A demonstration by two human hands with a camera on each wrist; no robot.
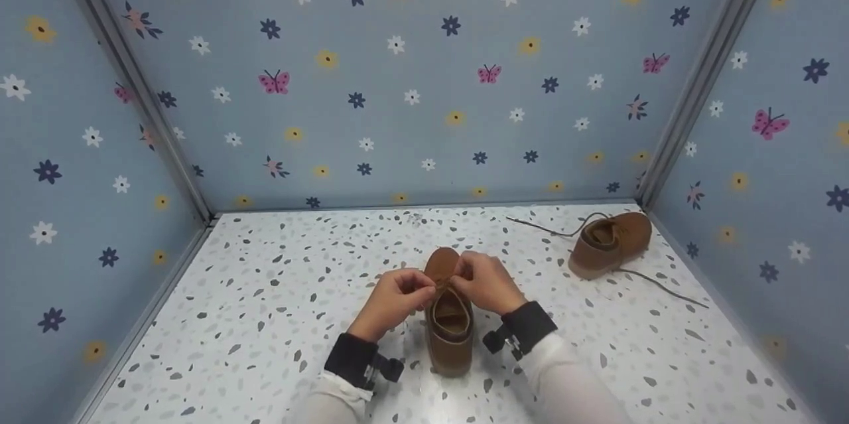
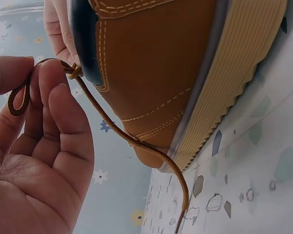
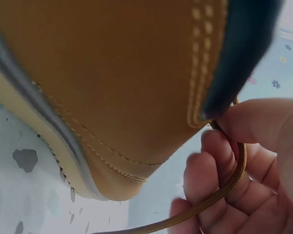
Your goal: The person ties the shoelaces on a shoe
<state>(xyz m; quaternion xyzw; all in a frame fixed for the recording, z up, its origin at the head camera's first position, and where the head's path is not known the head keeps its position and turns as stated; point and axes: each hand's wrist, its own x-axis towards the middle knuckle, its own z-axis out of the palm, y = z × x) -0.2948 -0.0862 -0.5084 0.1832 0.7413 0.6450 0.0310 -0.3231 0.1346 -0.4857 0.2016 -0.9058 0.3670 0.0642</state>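
A brown lace-up shoe (image 1: 451,356) stands upright on the speckled surface, heel toward me, between both hands. My left hand (image 1: 396,298) is over its left side at the lacing. In the left wrist view its thumb and index finger pinch a loop of brown shoelace (image 2: 20,101) beside a small knot (image 2: 76,71); one lace end hangs down past the toe. My right hand (image 1: 489,283) is at the other side of the lacing. Thumb and fingertips there pinch the shoelace (image 3: 240,163) close to the shoe's dark collar, and a length of it trails over the fingers.
A second brown shoe (image 1: 590,261) stands at the back right, its laces untied and spread to both sides. Flower-patterned panels (image 1: 424,79) rise at the back, left and right of the white speckled surface (image 1: 265,344). Each wrist wears a black strap (image 1: 530,328).
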